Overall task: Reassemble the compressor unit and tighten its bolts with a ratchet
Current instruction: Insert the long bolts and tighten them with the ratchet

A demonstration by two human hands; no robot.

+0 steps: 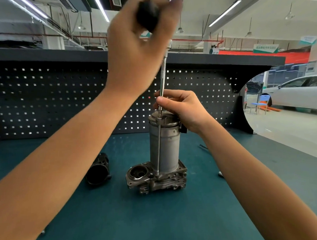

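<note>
Item one, left: dark cylinder part (98, 170), lying on the teal counter (122, 221). Item two: my left grip (138, 53), raised, curled round the black handle (147, 14) of the ratchet (163, 76). Item three: compressor unit (165, 146), upright at mid-counter. Item four: my right grip (182, 108), pinching the ratchet's shaft just above the unit's top. Far right: white car (298, 93).

Teal bench (158, 219) carries the upright compressor unit (164, 146), a dark housing (98, 169) beside it.
</note>
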